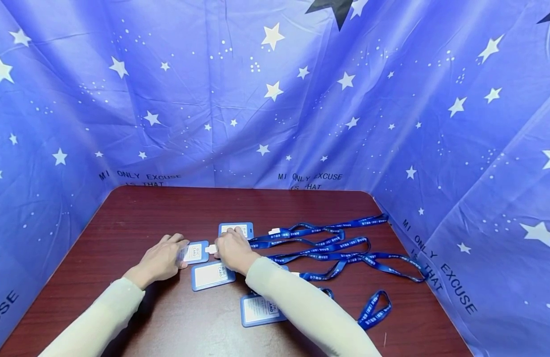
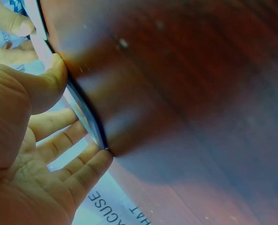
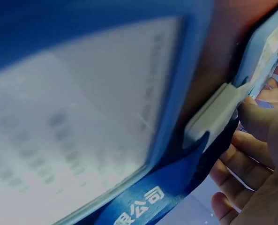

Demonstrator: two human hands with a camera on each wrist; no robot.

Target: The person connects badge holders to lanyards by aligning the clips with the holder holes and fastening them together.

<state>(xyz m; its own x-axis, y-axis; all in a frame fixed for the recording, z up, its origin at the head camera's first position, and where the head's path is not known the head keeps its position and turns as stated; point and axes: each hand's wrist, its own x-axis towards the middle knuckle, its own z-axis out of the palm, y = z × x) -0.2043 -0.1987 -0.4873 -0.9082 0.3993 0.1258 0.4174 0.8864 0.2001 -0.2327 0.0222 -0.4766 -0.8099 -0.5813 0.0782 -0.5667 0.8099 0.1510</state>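
My left hand (image 1: pixel 161 258) holds the left end of a blue ID card holder (image 1: pixel 197 252), thumb along one edge and fingertips at the opposite edge in the left wrist view. Attached to the holder's right end is a white plastic clip (image 3: pixel 214 115) on a blue lanyard (image 3: pixel 150 194) with white lettering. My right hand (image 1: pixel 235 250) pinches the lanyard end at this clip. Just below the hands lies a second blue card holder (image 1: pixel 208 277); another holder (image 1: pixel 249 227) sits behind my right hand, partly covered by it.
A further card holder (image 1: pixel 257 311) lies nearer me, partly under my right forearm. Several blue lanyards (image 1: pixel 346 245) stretch rightward over the dark red wooden table (image 1: pixel 168 210). One lanyard loop (image 1: pixel 375 310) rests at the front right. Blue star-patterned cloth (image 1: pixel 239 99) hangs around the table.
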